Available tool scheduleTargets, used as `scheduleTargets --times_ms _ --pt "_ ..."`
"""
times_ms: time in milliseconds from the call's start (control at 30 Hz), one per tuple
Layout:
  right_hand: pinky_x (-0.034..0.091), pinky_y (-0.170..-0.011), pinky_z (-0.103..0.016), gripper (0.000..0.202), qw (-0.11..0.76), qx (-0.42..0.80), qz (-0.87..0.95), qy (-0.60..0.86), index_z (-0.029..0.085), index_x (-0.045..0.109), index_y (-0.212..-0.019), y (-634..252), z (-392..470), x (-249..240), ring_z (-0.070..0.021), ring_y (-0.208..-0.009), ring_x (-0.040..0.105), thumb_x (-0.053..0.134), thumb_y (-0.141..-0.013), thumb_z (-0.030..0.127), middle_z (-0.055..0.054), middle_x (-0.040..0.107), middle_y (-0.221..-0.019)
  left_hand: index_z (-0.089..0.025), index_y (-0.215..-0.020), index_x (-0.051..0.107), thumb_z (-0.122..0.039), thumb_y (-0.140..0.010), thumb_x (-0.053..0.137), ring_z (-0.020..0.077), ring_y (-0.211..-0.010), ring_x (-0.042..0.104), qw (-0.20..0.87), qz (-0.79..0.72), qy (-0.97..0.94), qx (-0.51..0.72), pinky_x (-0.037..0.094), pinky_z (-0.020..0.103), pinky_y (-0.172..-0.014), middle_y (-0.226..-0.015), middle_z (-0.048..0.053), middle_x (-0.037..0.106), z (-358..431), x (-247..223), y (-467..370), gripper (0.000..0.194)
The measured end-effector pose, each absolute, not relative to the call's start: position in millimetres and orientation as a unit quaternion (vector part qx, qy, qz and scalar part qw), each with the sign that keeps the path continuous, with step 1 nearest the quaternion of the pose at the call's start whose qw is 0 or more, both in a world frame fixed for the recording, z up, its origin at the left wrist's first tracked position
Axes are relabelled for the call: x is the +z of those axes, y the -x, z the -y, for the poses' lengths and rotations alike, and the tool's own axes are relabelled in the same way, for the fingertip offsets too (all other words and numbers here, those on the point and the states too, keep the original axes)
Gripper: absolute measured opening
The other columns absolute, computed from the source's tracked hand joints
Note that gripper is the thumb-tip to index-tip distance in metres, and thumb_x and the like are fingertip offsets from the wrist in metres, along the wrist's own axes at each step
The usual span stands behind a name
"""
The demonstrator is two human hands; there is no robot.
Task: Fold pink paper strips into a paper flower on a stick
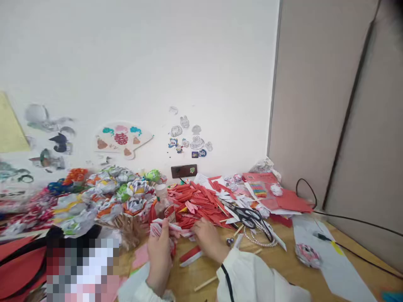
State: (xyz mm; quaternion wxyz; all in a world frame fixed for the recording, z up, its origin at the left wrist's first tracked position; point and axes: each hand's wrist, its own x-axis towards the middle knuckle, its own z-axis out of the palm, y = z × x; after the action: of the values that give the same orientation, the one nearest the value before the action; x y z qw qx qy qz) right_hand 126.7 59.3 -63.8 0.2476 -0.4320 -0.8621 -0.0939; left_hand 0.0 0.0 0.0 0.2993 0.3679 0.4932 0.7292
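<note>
My left hand is closed round a pink-and-white folded paper piece, thumb pressed on top. Just to the right, my right hand reaches down at the near edge of a heap of red folded paper strips. Its fingers are curled and bunched close to some pale pink paper bits; whatever lies between the fingertips is hidden. A red-and-white paper strip lies on the wooden table below the hands. Behind my left hand stands a clear bottle.
Black-handled scissors and a pearl string lie right of the heap. Several colourful folded-paper balls are piled at left. A pink-and-white ball rests on white paper at right, near a black cable. A wooden stick lies in front.
</note>
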Motion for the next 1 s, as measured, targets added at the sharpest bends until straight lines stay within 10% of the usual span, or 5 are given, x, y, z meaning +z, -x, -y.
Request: scheduleTargets --times_ms 567,1000 --pt "0.039 -0.071 -0.035 0.006 0.204 -0.101 0.891 0.393 0.011 0.065 -0.075 -77.3 -70.9 -39.5 -0.0247 -0.084 0.051 0.059 -0.074 0.013 -0.012 0.063 -0.079 -0.018 -0.052 0.049 -0.054 -0.069 0.054 0.0085 -0.028 0.040 0.346 -0.482 -0.401 0.698 0.031 0.019 -0.032 -0.037 -0.005 0.051 -12.4 -25.1 5.2 0.040" --pt "0.035 -0.056 -0.021 0.027 0.389 0.000 0.798 0.460 0.017 0.057 -0.083 -144.0 -74.5 -27.5 -0.0121 -0.063 0.054 0.032 -0.090 0.013 -0.002 0.061 -0.073 -0.019 -0.051 0.046 -0.061 -0.064 0.054 0.0106 -0.029 0.045 0.372 -0.491 -0.426 0.663 0.034 0.020 -0.033 -0.033 -0.003 0.051 -12.0 -23.9 -4.1 0.045"
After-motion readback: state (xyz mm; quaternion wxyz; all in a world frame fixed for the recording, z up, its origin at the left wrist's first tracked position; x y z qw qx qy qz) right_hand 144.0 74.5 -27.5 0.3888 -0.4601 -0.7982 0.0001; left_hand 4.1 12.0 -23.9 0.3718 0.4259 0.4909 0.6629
